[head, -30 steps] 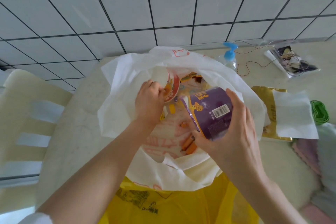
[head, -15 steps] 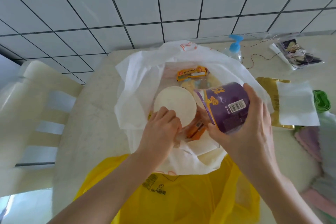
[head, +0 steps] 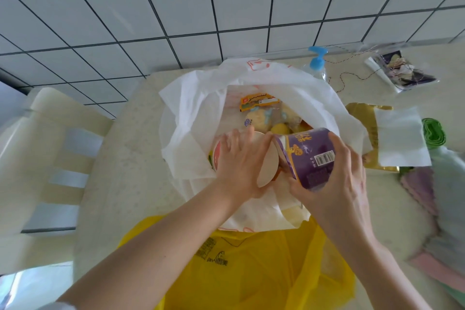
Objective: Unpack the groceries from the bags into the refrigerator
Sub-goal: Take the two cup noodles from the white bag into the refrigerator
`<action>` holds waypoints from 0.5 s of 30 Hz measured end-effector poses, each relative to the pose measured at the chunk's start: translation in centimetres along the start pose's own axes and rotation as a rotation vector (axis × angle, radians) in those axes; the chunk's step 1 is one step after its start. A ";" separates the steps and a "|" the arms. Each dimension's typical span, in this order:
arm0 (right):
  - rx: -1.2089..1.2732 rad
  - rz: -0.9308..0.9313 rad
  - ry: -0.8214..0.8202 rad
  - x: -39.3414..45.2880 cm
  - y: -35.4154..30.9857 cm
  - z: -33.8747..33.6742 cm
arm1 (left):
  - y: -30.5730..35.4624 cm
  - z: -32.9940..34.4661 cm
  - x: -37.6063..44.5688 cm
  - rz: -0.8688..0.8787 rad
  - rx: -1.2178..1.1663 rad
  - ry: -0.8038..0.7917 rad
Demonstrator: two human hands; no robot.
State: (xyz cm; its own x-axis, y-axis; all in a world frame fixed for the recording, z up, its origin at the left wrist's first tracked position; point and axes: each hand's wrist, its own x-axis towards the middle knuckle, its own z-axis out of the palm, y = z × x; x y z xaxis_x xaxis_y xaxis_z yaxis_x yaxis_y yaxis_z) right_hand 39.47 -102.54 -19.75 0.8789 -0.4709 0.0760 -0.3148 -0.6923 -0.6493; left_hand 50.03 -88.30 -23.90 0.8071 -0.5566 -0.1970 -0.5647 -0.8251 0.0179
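Purple and red cups are both in hand above the open white bag on the surface: the right hand wraps the purple cup, the left hand clasps the red-banded cup. Judging by this, lift both straight up, keeping each grip firm, clear of the bag's rim and the packets inside.

One cam only, worn on the person's head, wide-angle, looking fwd and steeply down, close in. White bag sits frame centre, yellow bag at bottom edge, tiled wall across the top, edges bowed. No 2nd view to overlap.
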 end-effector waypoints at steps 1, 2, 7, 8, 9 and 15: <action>0.006 0.008 -0.004 0.0 0.0 -0.1 | 0.1 -0.1 0.1 -0.008 -0.007 0.029; 0.010 0.014 -0.008 0.0 0.1 -0.1 | -0.1 -0.2 0.2 -0.028 -0.035 0.041; 0.037 -0.001 -0.015 -0.1 0.0 -0.2 | -1.5 -2.2 -1.5 -0.156 -0.276 0.076; 0.048 -0.006 -0.015 -0.1 -0.1 -0.2 | -1.8 -2.8 -2.1 -0.187 -0.353 0.085; 0.061 -0.009 -0.015 -0.1 -0.3 -0.3 | -2.1 -3.4 -2.9 -0.214 -0.423 0.107; 0.134 -0.066 0.018 -0.7 -2.1 -1.3 | -3.5 -6.4 -9.9 -0.308 -1.009 0.337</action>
State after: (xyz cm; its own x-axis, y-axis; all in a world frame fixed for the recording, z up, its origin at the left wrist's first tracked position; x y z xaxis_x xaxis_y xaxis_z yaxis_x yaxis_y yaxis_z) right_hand 39.01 -101.46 -17.50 0.8892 -0.4371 0.1350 -0.2044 -0.6437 -0.7374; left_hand 45.13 -80.50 -15.74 0.9811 -0.1854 -0.0556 -0.0561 -0.5475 0.8349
